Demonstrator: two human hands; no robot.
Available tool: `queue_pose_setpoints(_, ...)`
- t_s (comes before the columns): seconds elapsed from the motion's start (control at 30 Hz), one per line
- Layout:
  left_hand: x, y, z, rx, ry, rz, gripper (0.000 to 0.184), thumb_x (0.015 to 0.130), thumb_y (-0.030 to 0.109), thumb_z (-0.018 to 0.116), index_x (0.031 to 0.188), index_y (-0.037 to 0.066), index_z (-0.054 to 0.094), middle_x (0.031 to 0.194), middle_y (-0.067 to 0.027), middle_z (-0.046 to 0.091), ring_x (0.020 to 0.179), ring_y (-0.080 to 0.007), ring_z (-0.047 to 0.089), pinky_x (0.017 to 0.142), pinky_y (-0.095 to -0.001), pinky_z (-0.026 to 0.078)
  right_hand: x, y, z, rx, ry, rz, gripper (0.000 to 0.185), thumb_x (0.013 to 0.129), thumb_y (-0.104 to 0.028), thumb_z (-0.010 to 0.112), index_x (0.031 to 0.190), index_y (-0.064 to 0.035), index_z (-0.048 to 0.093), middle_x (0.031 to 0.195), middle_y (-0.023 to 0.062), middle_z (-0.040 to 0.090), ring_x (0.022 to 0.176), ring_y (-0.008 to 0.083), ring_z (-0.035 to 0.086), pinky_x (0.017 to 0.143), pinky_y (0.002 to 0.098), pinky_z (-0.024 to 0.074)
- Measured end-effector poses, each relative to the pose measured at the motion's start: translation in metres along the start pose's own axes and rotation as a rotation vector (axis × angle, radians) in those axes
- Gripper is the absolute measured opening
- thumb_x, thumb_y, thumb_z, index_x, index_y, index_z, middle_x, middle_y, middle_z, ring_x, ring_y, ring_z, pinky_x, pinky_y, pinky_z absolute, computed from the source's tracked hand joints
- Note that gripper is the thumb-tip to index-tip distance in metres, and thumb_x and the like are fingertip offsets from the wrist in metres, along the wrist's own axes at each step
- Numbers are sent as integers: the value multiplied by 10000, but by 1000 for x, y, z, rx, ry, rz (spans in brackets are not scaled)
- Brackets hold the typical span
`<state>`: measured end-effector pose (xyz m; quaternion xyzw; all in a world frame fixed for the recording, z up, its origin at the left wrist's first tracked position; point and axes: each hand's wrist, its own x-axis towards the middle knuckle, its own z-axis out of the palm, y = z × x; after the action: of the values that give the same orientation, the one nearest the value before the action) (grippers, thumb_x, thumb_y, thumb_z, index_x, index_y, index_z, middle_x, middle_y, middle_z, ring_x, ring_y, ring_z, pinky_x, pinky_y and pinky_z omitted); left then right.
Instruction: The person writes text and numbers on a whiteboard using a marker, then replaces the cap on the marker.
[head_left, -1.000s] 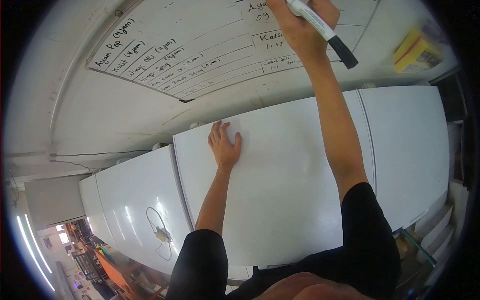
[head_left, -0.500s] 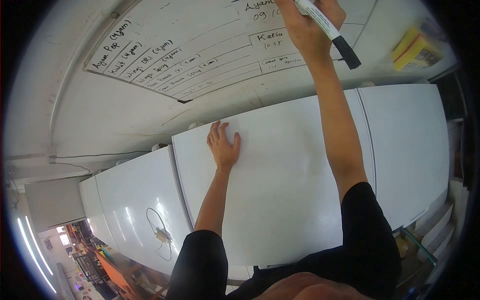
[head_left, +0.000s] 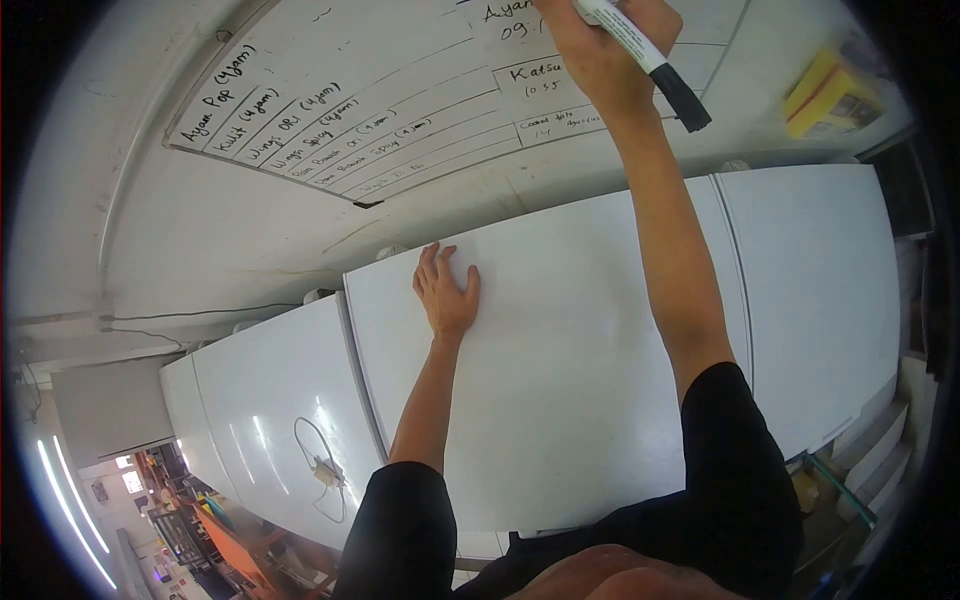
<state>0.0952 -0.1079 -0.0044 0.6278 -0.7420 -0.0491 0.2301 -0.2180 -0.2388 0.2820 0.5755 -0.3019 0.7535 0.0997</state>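
Note:
My right hand (head_left: 612,55) is raised against the whiteboard (head_left: 420,70) at the top of the view, with its fingers wrapped round a marker pen (head_left: 632,42). The pen has a white body with print on it, and its black end slants down to the right. Its upper end runs out of view. Flat on the white freezer lid (head_left: 560,360), near the back edge, rests my left hand (head_left: 445,292), fingers spread and holding nothing. Handwritten rows and times cover the board, some of them hidden by my right hand.
More white freezer lids adjoin on the left (head_left: 270,420) and right (head_left: 810,310). A cable with a plug (head_left: 325,472) lies on the left one. A yellow box-like item (head_left: 828,95) is on the wall at right. Wires (head_left: 210,315) run along the wall at left.
My right hand and the marker pen have shifted slightly to the left along the board. My left hand stays in place on the lid.

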Motion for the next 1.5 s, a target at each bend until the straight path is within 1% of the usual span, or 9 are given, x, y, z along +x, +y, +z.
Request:
queue_pose_setpoints(0.13,0,1,0,4,-5,-6,511,922,282,716,1387,123,576,1540,-155,487,1494,-341,392,1221,-529,263,7,14,-6,-120,-11,-266,155,934,-89,793,984,7,682,1056,201,749,774,196,750,657,281,607)
queue_pose_setpoints(0.27,1,1,0,3,7,4,508,922,282,716,1383,121,579,1533,-157,491,1493,-341,392,1221,-529,264,-1,10,-5,55,39,-13,162,940,-102,789,982,10,680,1028,195,757,773,192,745,648,287,605)
queue_pose_setpoints(0.47,1,1,-1,2,-7,-1,511,922,283,715,1386,117,577,1532,-158,490,1490,-345,393,1220,-529,264,2,10,-8,-6,25,-54,156,955,-122,782,998,-6,688,1028,183,756,738,162,726,612,258,590)
queue_pose_setpoints(0.57,0,0,0,-3,-2,3,514,922,283,714,1388,116,574,1536,-159,485,1491,-348,390,1220,-530,264,0,-8,-5,215,51,306,167,924,-134,815,984,-23,705,1019,176,748,808,194,736,676,301,602)
queue_pose_setpoints(0.7,1,2,-1,-13,-1,3,514,923,285,712,1389,118,572,1537,-159,481,1492,-349,387,1221,-531,261,0,-3,1,-112,-68,-156,178,866,-152,863,931,-40,740,958,157,736,957,276,699,840,394,568)
queue_pose_setpoints(0.9,0,1,-1,-9,-9,4,510,929,288,710,1390,120,571,1542,-158,478,1494,-347,385,1222,-534,259,4,-24,5,-210,-123,-6,161,842,-163,876,934,-64,788,938,112,745,957,264,666,847,410,538)
queue_pose_setpoints(1.1,0,0,0,-2,-5,-1,509,924,284,719,1382,112,578,1531,-154,482,1492,-359,390,1221,-539,264,2,-7,7,-178,-87,-160,148,860,-137,859,950,-54,776,908,96,742,960,244,669,849,389,540)
queue_pose_setpoints(1.27,1,1,0,-6,4,7,511,922,282,720,1381,106,581,1530,-155,485,1494,-364,391,1220,-539,268,-2,-2,-8,185,89,211,151,912,-80,816,1015,-30,717,950,102,738,939,192,682,825,330,559)
queue_pose_setpoints(1.5,1,2,0,9,-9,0,508,934,294,704,1389,110,576,1541,-160,488,1499,-353,384,1225,-529,261,11,19,-39,-81,83,35,123,940,-59,779,1010,-14,690,1094,156,738,977,194,696,848,323,562)
